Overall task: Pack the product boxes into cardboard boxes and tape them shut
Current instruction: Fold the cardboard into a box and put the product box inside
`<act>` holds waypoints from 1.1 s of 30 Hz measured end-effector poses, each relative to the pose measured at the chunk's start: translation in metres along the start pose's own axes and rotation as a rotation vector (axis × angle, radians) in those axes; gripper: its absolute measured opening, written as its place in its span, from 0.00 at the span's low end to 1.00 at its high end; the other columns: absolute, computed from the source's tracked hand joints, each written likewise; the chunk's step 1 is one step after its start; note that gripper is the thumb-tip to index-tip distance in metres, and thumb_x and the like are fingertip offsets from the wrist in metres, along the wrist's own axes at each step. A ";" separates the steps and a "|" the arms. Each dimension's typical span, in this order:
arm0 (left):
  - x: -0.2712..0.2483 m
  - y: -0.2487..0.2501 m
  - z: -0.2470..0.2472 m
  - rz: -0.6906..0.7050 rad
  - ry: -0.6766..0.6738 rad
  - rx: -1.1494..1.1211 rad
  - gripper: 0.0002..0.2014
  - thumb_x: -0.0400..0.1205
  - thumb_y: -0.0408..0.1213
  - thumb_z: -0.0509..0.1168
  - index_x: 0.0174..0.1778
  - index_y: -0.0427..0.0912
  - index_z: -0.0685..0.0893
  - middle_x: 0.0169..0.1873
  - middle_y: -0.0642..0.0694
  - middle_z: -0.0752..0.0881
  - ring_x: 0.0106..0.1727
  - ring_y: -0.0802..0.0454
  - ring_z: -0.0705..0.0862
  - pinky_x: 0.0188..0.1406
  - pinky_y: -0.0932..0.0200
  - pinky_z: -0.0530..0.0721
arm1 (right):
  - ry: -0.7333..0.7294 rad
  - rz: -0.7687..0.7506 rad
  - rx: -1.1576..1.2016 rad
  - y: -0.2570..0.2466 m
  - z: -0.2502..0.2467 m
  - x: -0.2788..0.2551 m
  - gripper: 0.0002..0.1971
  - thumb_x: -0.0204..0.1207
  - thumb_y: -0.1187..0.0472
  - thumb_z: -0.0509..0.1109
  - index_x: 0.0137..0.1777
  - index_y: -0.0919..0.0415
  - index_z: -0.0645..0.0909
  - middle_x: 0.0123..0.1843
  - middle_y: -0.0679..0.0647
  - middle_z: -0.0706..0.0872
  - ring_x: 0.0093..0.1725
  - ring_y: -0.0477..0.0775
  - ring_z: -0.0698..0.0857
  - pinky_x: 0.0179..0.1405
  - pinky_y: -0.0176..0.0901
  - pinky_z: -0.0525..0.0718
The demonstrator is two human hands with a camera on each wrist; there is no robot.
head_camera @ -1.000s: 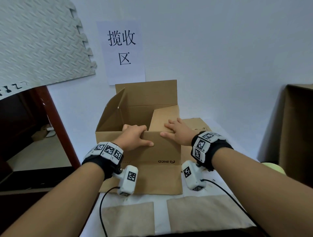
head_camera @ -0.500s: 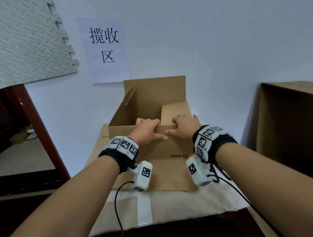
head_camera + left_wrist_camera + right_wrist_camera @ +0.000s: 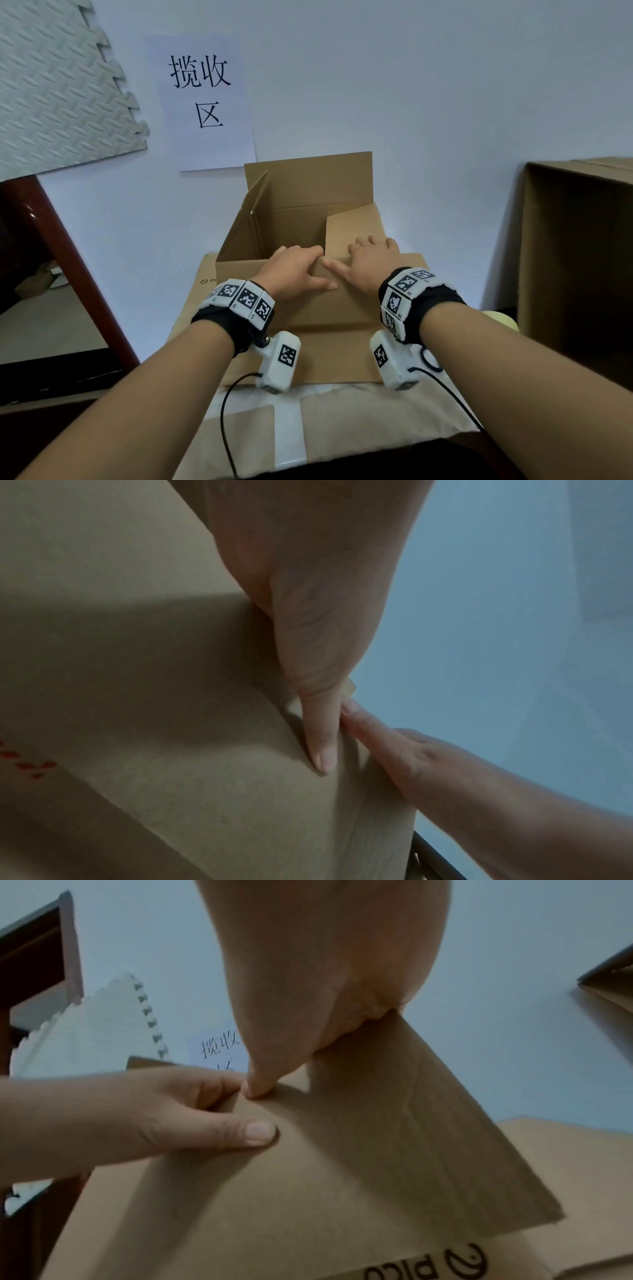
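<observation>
An open brown cardboard box (image 3: pixel 308 192) stands on the table with its flaps up, and its inside looks empty. My left hand (image 3: pixel 294 270) grips the box's near top edge, fingers hooked inside and thumb on the outer face. My right hand (image 3: pixel 371 263) grips the same edge just to the right, its thumb pressed on the outside. In the right wrist view my left hand (image 3: pixel 154 1112) pinches the cardboard (image 3: pixel 342 1177) beside my right thumb. The left wrist view has both thumbs side by side on the cardboard (image 3: pixel 137 669). No product boxes are in view.
A big open cardboard box (image 3: pixel 579 257) stands at the right. A flat cardboard sheet (image 3: pixel 205 274) lies under the box. A dark red wooden frame (image 3: pixel 68 274) is at the left, a paper sign (image 3: pixel 202 99) on the wall behind.
Both hands keep their hold on the box's near edge and have drawn closer together. The box has slid a little away from the table's front edge, and the view has shifted.
</observation>
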State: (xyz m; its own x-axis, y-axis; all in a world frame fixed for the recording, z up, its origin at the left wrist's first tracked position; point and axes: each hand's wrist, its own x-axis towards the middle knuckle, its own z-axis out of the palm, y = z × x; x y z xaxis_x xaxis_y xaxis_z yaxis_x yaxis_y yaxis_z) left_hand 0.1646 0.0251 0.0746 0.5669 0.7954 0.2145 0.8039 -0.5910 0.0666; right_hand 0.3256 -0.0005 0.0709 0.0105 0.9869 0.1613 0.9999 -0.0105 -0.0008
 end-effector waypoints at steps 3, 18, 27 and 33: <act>-0.003 0.000 -0.005 0.014 -0.019 -0.093 0.21 0.76 0.59 0.67 0.50 0.45 0.76 0.39 0.54 0.80 0.46 0.50 0.77 0.49 0.54 0.70 | -0.005 0.017 0.011 -0.001 -0.001 -0.002 0.43 0.75 0.26 0.43 0.75 0.58 0.70 0.76 0.55 0.71 0.77 0.58 0.65 0.76 0.58 0.58; -0.045 -0.057 -0.052 -0.399 0.712 -0.593 0.12 0.86 0.52 0.54 0.63 0.56 0.73 0.58 0.59 0.78 0.61 0.56 0.77 0.72 0.43 0.66 | 0.005 0.038 0.079 -0.002 -0.005 -0.010 0.43 0.68 0.27 0.62 0.78 0.54 0.65 0.80 0.51 0.64 0.80 0.55 0.58 0.75 0.59 0.62; -0.043 -0.059 -0.022 -0.425 0.198 -0.440 0.29 0.87 0.57 0.41 0.56 0.47 0.86 0.60 0.46 0.84 0.64 0.46 0.77 0.69 0.49 0.70 | 0.000 0.042 0.104 -0.004 -0.004 -0.011 0.43 0.69 0.28 0.63 0.78 0.54 0.65 0.80 0.50 0.65 0.80 0.54 0.58 0.74 0.60 0.64; -0.047 -0.062 -0.010 -0.430 0.127 -0.216 0.19 0.88 0.51 0.45 0.46 0.54 0.81 0.48 0.52 0.82 0.65 0.42 0.73 0.67 0.43 0.70 | 0.042 0.031 0.103 -0.003 -0.001 -0.010 0.43 0.68 0.27 0.62 0.77 0.54 0.66 0.78 0.50 0.66 0.79 0.54 0.59 0.72 0.58 0.66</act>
State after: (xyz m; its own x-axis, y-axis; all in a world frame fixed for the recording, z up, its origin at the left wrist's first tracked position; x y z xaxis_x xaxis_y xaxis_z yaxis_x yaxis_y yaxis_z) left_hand 0.0863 0.0230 0.0702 0.1551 0.9584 0.2397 0.8968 -0.2383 0.3727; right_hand 0.3220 -0.0107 0.0700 0.0430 0.9788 0.2004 0.9940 -0.0217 -0.1074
